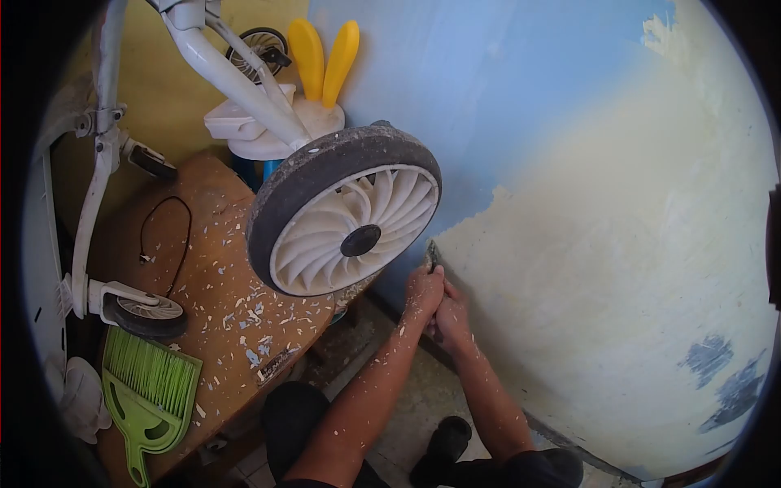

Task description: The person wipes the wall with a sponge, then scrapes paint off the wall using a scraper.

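My left hand (424,291) is closed round the upper part of a small scraper (432,249), whose dark tip rests against the wall at the edge of the blue paint (468,218). Just below and to the right, my right hand (454,317) is wrapped round the same tool's lower part. Most of the handle is hidden by my fingers. Bare, pale wall (586,301) spreads to the right of the blade, and blue paint covers the part above and to the left. Paint flecks cling to both forearms.
A stroller wheel (358,236) juts out close to my left hand. The brown table (224,325) carries paint chips, a black cable (190,220) and a green brush with dustpan (150,390). Behind the wheel stands a white item with yellow ear shapes (340,61).
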Tool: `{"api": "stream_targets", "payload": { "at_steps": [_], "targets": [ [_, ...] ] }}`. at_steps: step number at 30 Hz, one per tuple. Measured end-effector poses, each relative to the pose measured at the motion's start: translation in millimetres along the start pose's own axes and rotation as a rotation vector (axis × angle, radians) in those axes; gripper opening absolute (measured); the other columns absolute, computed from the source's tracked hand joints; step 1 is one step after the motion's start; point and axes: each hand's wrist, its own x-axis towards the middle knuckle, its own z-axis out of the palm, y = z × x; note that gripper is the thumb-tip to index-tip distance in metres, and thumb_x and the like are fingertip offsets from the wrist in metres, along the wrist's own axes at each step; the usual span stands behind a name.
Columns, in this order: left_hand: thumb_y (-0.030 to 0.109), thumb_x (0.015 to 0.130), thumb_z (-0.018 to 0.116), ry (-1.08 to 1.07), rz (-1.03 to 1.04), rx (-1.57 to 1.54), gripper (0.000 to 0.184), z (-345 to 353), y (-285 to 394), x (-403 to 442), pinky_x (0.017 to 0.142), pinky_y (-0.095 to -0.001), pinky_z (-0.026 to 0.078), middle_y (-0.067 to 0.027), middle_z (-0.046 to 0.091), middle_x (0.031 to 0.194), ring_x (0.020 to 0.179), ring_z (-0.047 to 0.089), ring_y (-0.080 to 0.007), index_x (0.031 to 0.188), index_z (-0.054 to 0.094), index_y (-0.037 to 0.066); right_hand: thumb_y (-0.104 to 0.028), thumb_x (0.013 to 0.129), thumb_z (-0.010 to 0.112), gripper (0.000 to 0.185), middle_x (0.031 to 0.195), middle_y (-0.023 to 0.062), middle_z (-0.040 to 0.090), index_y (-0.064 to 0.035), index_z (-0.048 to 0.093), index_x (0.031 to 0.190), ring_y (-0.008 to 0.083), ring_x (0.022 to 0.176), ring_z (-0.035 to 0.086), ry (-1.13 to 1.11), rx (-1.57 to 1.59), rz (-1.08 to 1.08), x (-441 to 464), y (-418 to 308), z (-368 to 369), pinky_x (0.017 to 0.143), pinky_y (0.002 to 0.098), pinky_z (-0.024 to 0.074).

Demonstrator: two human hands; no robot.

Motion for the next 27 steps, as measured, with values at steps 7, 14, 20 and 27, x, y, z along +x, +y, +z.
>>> {"api": "stream_targets", "payload": {
  "at_steps": [7,14,20,27],
  "targets": [
    [0.025,0.090,0.057,0.041,0.040,0.109,0.032,5,-12,11,0.077,-0.0426,0.048,-0.0252,0.064,0.093,0.087,0.062,-0.0408,0.103,0.060,-0.004,-0.030,0.099,0.047,0.032,0.056,-0.0002,0.051,-0.0047,0.059,0.113,0.0070,0.038,0.041,-0.030,-0.001,0.043,3,-1,-3,0.033,0.0236,0.0291],
    [0.025,0.091,0.056,0.199,0.341,0.394,0.030,16,-46,33,0.072,-0.0426,0.049,-0.0243,0.065,0.091,0.084,0.064,-0.0398,0.102,0.061,-0.003,-0.033,0.098,0.047,0.033,0.055,-0.0009,0.051,-0.0064,0.060,0.113,0.0073,0.037,0.042,-0.021,0.042,0.055,7,15,-8,0.033,0.0233,0.0290],
    [0.023,0.089,0.056,0.209,0.330,0.285,0.028,13,-53,47,0.074,-0.0425,0.049,-0.0252,0.065,0.097,0.089,0.062,-0.0428,0.103,0.062,-0.001,-0.035,0.099,0.046,0.034,0.053,-0.0008,0.050,-0.0070,0.060,0.113,0.0070,0.035,0.040,0.002,-0.029,0.054,6,8,2,0.031,0.0237,0.0283],
    [0.020,0.089,0.056,0.206,0.350,0.300,0.025,12,-59,49,0.068,-0.0442,0.048,-0.0243,0.066,0.086,0.080,0.065,-0.0391,0.098,0.062,-0.003,-0.032,0.098,0.047,0.033,0.052,-0.0006,0.049,-0.0064,0.060,0.114,0.0077,0.034,0.039,-0.010,0.032,0.065,13,20,2,0.031,0.0243,0.0268]
  ]
}}
